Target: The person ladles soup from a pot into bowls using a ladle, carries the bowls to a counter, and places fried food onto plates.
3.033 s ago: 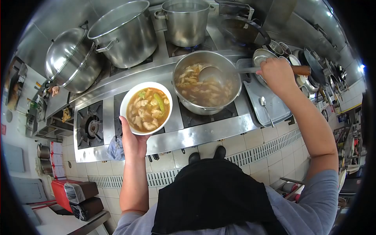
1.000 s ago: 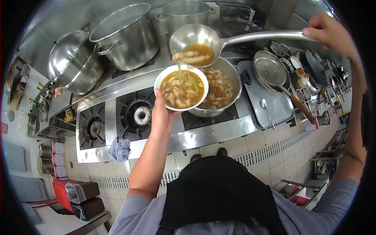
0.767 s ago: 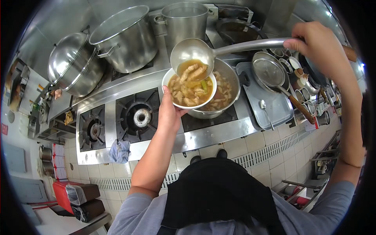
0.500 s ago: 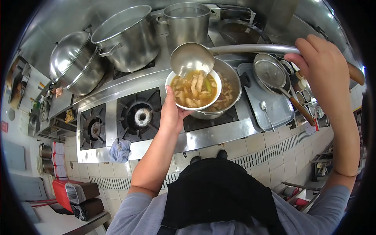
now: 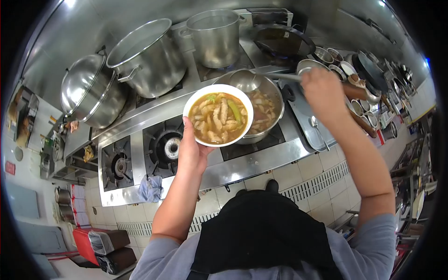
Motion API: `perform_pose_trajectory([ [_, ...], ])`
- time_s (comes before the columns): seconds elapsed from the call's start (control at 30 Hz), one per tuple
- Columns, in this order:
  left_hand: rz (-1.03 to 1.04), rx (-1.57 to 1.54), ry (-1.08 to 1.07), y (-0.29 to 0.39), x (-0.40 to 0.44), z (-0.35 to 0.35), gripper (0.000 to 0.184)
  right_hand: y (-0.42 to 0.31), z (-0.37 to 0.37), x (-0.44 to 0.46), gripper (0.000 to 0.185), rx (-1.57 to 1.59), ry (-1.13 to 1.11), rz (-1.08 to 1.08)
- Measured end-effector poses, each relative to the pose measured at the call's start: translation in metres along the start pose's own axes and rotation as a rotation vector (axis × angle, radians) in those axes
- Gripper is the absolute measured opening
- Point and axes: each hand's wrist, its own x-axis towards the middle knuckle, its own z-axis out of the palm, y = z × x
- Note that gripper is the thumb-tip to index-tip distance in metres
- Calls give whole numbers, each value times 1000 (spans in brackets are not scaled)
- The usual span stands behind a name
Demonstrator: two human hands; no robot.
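Note:
My left hand [image 5: 193, 154] is closed on a white bowl [image 5: 248, 123], thumb at the rim and fingers underneath. Brown broth with strips of meat and a piece of green vegetable [image 5: 234, 111] fills it. Gripped in my right hand [image 5: 324, 91] is the handle of a large metal ladle [image 5: 246, 81], slightly blurred. The ladle's head is over or in a metal pot [image 5: 283, 112] of the same stew, behind the bowl; its lower part is hidden by the bowl. The pot stands on the stove, partly covered by the bowl.
Tall steel pots [image 5: 148, 60] and a domed lidded pot [image 5: 86, 91] line the back left. A dark wok [image 5: 282, 39] sits back right. A metal tray [image 5: 303, 116] holds a spoon [image 5: 317, 128]. Gas burners [image 5: 169, 147] and a blue cloth [image 5: 150, 188] lie left.
The ladle has gone from above the bowl's far rim back to the pot, my right hand moving left and down. The bowl has shifted slightly left and nearer to me.

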Motion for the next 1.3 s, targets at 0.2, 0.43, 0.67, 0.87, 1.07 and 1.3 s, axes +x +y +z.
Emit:
perform_pose_trajectory([
  [0.2,-59,17,-94,9,-21,9,69,-64,62,-26,15,153,-41,25],
  [0.43,-156,12,-257,-23,-43,51,66,-38,38,-92,20,184,24,79],
  [0.67,-413,97,-484,-82,-73,118,65,21,-10,-276,32,293,290,681],
  [0.87,-599,244,-711,-161,-98,198,61,-73,-6,-515,19,439,-133,1365],
  [1.07,-785,334,-943,-259,-117,292,63,-183,-60,-665,24,671,-860,1590],
  [1.3,-881,369,-1097,-389,-152,401,62,-155,-67,-721,24,906,-938,1759],
])
